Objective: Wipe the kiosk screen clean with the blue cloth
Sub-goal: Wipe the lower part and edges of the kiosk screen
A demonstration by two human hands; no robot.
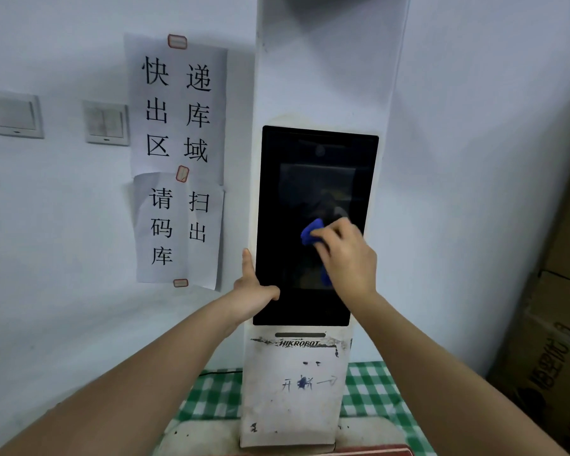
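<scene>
The right hand (344, 255) is curled around the blue cloth (312, 232) and presses it flat against the dark screen (310, 192), a little below the screen's middle. A bunched end of the cloth sticks out past the fingertips at the hand's 10 o'clock, and another fold shows under the palm at its 7 o'clock.

The left hand (254, 287) grasps the screen's left edge near the lower corner: its thumb lies across the black glass, pointing toward 3 o'clock, while one straight finger runs up the white kiosk (293, 390) beside the frame, toward 12 o'clock.

The kiosk stands on a green checked tablecloth (369, 386). Paper signs (178, 159) hang on the wall at the screen's 9 o'clock, with two switches (106, 124) further left. Cardboard boxes (553, 324) stand at its 4 o'clock.
</scene>
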